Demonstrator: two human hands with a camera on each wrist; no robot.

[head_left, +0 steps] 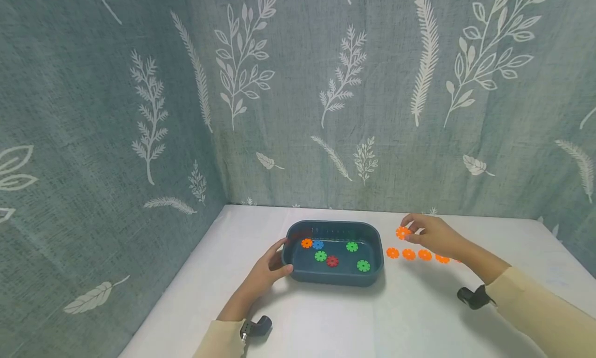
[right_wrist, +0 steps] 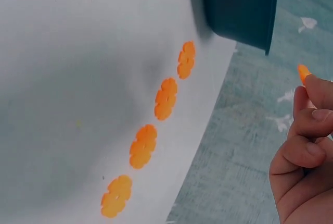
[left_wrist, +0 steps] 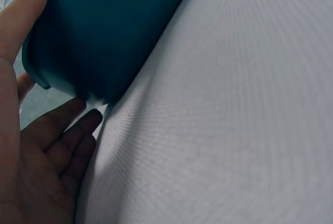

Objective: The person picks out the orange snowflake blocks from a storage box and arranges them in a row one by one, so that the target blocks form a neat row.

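A dark teal plastic basin (head_left: 332, 279) sits on the white table, holding several notched flower-shaped discs, among them a blue disc (head_left: 318, 244), a red disc (head_left: 332, 261) and a green disc (head_left: 363, 266). My left hand (head_left: 265, 272) grips the basin's left end, its thumb (left_wrist: 26, 13) at the rim and the lower fingers loosely bent beside the wall. Right of the basin, my right hand (head_left: 430, 233) pinches an orange disc (head_left: 402, 233) between thumb and fingertips, above the table. Below it lies a row of several orange discs, the nearest to the basin being this orange disc (head_left: 392, 253).
A grey-green curtain (head_left: 298, 156) with white leaf prints hangs behind the table and along the left side. The white table (head_left: 326, 322) extends in front of the basin. A dark device (head_left: 257, 327) is strapped to the left wrist, another device (head_left: 474, 298) to the right.
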